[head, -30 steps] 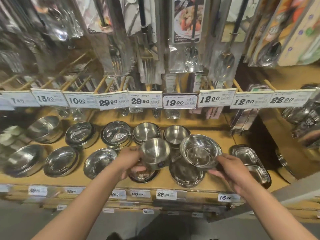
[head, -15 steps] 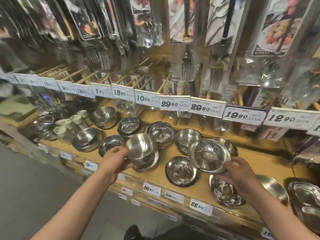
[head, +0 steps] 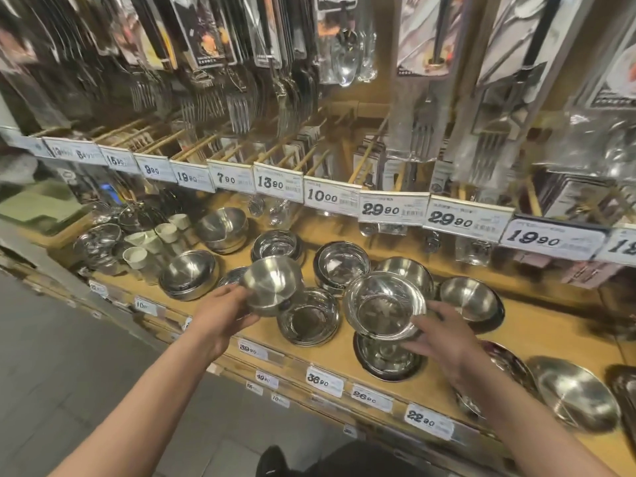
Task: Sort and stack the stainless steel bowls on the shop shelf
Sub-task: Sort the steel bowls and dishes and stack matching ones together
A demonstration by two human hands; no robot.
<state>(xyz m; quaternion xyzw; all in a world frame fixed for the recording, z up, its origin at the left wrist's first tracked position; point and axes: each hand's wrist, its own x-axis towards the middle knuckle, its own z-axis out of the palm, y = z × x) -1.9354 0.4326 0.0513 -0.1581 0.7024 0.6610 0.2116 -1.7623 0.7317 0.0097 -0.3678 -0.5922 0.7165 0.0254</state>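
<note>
My left hand (head: 225,313) grips a small deep steel bowl (head: 272,285), held tilted above the wooden shelf (head: 444,383). My right hand (head: 444,342) holds a wider shallow steel bowl (head: 385,306) by its near rim, just over a stack of flat steel dishes (head: 389,361). Between the two held bowls a stack of shallow dishes (head: 308,321) rests on the shelf. More stacked bowls stand behind, one stack (head: 340,265) in the middle and a round-bottomed stack (head: 189,275) to the left.
Price tags (head: 392,208) run along a rail above the bowls, with packaged cutlery (head: 347,39) hanging overhead. Small white cups (head: 151,239) sit at the far left. Wide steel plates (head: 574,394) lie at the right. Grey floor tiles (head: 69,356) lie below the shelf edge.
My view has swung left along the shelf. Both hands have carried their bowls leftward, and the right-hand bowl now hovers over the flat dish stack.
</note>
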